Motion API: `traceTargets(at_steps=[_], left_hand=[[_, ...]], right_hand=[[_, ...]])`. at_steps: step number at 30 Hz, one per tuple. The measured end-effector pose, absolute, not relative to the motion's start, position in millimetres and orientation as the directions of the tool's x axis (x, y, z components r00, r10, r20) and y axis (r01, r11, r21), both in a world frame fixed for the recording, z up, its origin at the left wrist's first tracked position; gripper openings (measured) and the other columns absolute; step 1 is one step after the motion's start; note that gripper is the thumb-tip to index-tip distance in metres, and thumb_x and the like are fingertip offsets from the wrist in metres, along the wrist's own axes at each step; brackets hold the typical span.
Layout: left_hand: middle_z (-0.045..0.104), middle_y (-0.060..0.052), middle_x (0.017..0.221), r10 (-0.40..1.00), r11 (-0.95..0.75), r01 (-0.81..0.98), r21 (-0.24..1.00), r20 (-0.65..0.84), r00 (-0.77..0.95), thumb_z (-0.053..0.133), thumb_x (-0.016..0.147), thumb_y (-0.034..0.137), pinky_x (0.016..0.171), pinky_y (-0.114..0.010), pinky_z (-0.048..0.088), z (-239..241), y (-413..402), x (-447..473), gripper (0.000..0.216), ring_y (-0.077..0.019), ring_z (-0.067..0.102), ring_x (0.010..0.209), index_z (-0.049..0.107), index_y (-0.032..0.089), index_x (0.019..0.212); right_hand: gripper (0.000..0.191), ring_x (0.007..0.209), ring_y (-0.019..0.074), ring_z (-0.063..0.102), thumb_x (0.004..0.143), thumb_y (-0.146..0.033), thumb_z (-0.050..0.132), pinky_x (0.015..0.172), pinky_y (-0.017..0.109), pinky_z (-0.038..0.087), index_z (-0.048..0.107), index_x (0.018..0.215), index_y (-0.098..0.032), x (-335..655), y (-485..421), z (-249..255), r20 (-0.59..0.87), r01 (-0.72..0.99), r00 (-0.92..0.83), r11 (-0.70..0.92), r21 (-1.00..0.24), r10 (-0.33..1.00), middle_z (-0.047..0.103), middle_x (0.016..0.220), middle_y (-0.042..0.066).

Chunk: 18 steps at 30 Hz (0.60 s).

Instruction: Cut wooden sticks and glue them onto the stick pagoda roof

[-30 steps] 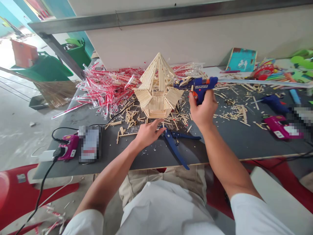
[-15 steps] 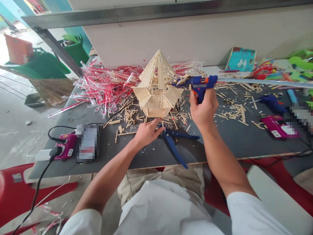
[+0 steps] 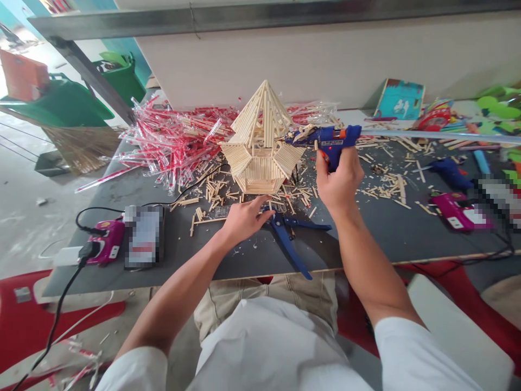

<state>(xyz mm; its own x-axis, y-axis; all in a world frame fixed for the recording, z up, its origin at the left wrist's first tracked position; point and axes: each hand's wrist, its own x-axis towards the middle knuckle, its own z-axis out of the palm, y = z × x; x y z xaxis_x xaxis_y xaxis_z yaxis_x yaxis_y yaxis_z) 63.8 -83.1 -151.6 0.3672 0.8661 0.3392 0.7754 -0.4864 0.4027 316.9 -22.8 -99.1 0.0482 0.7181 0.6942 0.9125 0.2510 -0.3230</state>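
Observation:
A small tower built of pale wooden sticks [image 3: 260,146], with a pointed roof, stands on the dark table [image 3: 382,233]. My right hand [image 3: 340,182] is closed round the grip of a blue glue gun [image 3: 325,138], whose nozzle points left at the tower's roof edge. A long clear glue stick juts from the gun's back to the right. My left hand [image 3: 244,217] rests on the table in front of the tower's base, fingers stretched toward it among cut stick pieces. Blue-handled cutters [image 3: 291,239] lie just right of that hand.
A heap of red and clear wrappers [image 3: 179,144] lies at the back left. A magenta device [image 3: 103,247] with a black cable sits at the near left. Another glue gun [image 3: 450,168] and a magenta box [image 3: 459,214] lie to the right. Green bins [image 3: 69,100] stand beyond the table.
The view has shifted slightly; both hands and the glue gun keep nearly the same places relative to the tower.

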Motion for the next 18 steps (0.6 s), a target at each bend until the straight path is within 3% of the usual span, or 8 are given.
traceTargets(at_steps=[6,12,18], left_hand=[[0.075,-0.001,0.074,0.862,-0.491,0.779,0.39,0.345,0.371,0.064,0.099,0.048,0.062,-0.025,0.05,-151.2,-83.5,62.7,0.043,-0.0194,0.076,0.07,0.065,0.022,0.133],[0.076,-0.002,0.077,0.853,-0.504,0.772,0.388,0.364,0.374,0.063,0.1,0.049,0.061,-0.024,0.05,-151.7,-82.9,63.1,0.043,-0.0183,0.075,0.069,0.065,0.022,0.132],[0.077,-0.003,0.079,0.85,-0.508,0.778,0.371,0.36,0.384,0.063,0.1,0.049,0.061,-0.026,0.05,-152.5,-83.2,64.0,0.044,-0.0208,0.077,0.072,0.065,0.021,0.134]], right_hand=[[0.059,0.13,0.0377,0.06,0.106,-0.048,0.037,0.11,0.054,0.049,0.039,0.158,-0.02,316.3,-22.9,-98.9,0.667,0.901,0.066,0.243,-0.359,0.742,0.062,0.13,0.021],[0.056,0.128,0.0368,0.062,0.107,-0.046,0.036,0.107,0.052,0.052,0.042,0.155,-0.019,315.9,-22.6,-99.4,0.685,0.937,0.071,0.186,-0.295,0.725,0.062,0.127,0.02],[0.047,0.117,0.0333,0.067,0.107,-0.048,0.039,0.101,0.048,0.055,0.054,0.139,-0.016,310.5,-20.2,-98.6,0.692,0.927,0.108,0.179,-0.329,0.714,0.066,0.115,0.017]])
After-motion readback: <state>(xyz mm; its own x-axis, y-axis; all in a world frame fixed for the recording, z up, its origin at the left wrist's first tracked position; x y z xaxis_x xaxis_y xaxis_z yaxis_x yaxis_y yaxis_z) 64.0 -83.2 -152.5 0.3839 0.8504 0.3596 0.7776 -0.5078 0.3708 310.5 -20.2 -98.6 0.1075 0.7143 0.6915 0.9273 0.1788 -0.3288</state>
